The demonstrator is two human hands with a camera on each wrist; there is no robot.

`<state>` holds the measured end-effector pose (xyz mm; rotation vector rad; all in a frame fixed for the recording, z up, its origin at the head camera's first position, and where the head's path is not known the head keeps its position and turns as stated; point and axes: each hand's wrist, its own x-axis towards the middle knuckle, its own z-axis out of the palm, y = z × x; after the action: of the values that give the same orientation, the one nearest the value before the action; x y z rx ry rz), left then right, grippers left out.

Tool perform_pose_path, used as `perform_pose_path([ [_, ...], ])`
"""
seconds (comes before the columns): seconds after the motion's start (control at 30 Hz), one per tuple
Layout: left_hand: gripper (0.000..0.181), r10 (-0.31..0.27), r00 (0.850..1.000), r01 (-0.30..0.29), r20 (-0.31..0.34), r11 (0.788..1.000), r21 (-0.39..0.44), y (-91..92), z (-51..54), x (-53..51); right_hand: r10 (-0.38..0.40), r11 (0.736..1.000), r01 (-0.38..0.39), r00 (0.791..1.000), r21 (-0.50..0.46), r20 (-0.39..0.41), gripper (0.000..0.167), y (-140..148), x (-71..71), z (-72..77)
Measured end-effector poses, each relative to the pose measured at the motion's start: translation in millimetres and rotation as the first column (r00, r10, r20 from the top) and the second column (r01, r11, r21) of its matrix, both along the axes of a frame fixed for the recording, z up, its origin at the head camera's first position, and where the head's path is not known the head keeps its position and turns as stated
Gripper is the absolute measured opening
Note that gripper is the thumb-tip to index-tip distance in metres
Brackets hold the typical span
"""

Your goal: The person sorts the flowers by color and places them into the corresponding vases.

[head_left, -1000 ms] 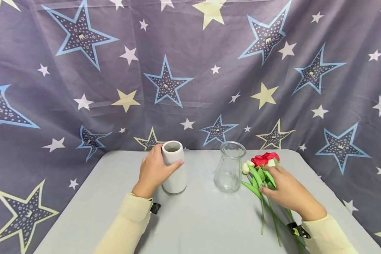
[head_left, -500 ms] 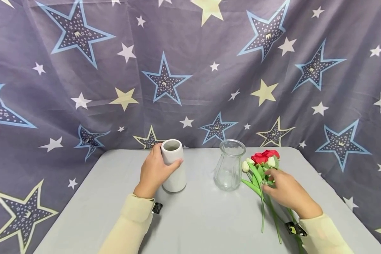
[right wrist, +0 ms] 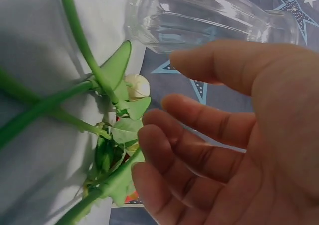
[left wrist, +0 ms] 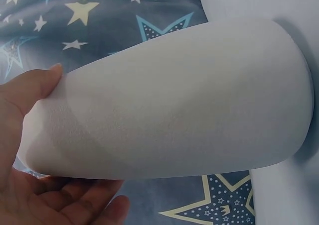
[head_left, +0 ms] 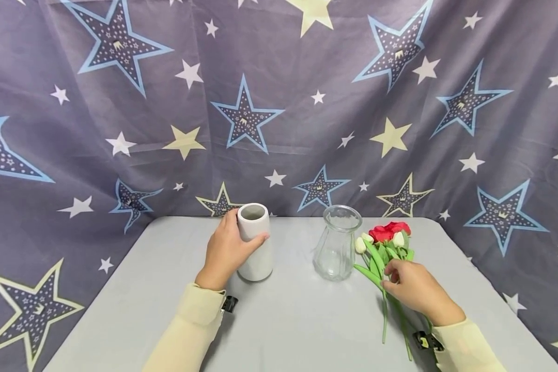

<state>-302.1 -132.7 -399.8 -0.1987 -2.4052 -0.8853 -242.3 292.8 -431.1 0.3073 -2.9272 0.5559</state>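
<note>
A white vase (head_left: 256, 258) stands upright on the table, and my left hand (head_left: 228, 250) grips it near the top, thumb across its front. In the left wrist view the vase (left wrist: 174, 105) lies between the thumb and the fingers. My right hand (head_left: 418, 289) hovers at the stems of artificial flowers, with red blooms (head_left: 389, 231) and white buds (head_left: 360, 245). The right wrist view shows that hand (right wrist: 214, 135) with loosely bent fingers apart from the thumb, nothing between them, beside green leaves (right wrist: 127, 130).
A clear glass vase (head_left: 336, 248) stands upright between the white vase and the flowers. The grey table (head_left: 297, 320) ends against a purple-grey cloth (head_left: 279, 51) patterned with stars.
My right hand has drawn back slightly from the leaves, toward me and down along the stems. My left hand keeps its grip on the white vase.
</note>
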Motion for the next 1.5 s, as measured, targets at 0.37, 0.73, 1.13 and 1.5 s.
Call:
perform_pose_path([
  [0.37,0.085,0.005,1.000,-0.005,0.008,1.000,-0.009,-2.3,1.3,0.9,0.020,1.000,-0.020,0.999,0.005,0.028,0.015,-0.2,0.7,-9.6],
  [0.73,0.086,0.004,1.000,-0.004,0.026,1.000,-0.025,-2.8,5.8,2.5,0.008,1.000,-0.007,0.997,-0.013,0.078,0.022,0.8,-2.5,-16.5],
  [1.13,0.086,0.014,0.999,-0.013,0.035,0.998,-0.055,-2.1,6.2,1.6,-0.038,0.999,0.038,0.995,-0.003,0.095,0.022,2.8,-4.1,-23.4],
  [1.5,0.088,0.011,0.999,-0.009,0.042,0.998,-0.056,-2.9,6.9,3.3,-0.072,0.997,0.073,0.991,-0.008,0.116,0.018,2.7,-2.8,-23.9],
])
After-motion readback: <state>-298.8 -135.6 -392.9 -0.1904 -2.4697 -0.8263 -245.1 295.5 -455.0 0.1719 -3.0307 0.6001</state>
